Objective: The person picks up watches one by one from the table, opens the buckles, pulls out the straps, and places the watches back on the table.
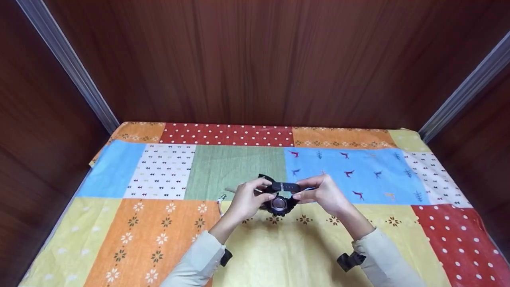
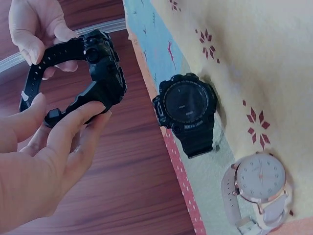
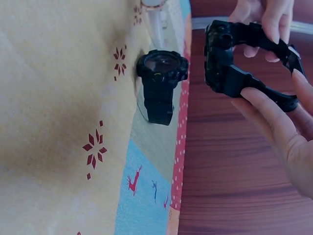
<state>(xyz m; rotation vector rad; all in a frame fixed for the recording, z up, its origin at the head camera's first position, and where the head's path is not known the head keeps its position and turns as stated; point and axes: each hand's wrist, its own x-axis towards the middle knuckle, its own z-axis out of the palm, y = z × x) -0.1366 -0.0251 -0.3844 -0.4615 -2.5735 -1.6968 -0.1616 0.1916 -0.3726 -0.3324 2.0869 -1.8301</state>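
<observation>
Both hands hold a black sports wristwatch raised off the cloth, its strap curved into a loop. The left hand grips it from the left, thumb and fingers on the band. From the right, the right hand pinches the band between thumb and fingers. A second black sports watch lies face up beneath, largely hidden behind the hands in the head view. Near it is a watch with a white dial, a rose-gold rim and a pale strap.
A patchwork-patterned cloth covers the table. Dark wood panels rise behind it and at both sides, with grey metal strips at the corners. Black wrist devices sit at both sleeves.
</observation>
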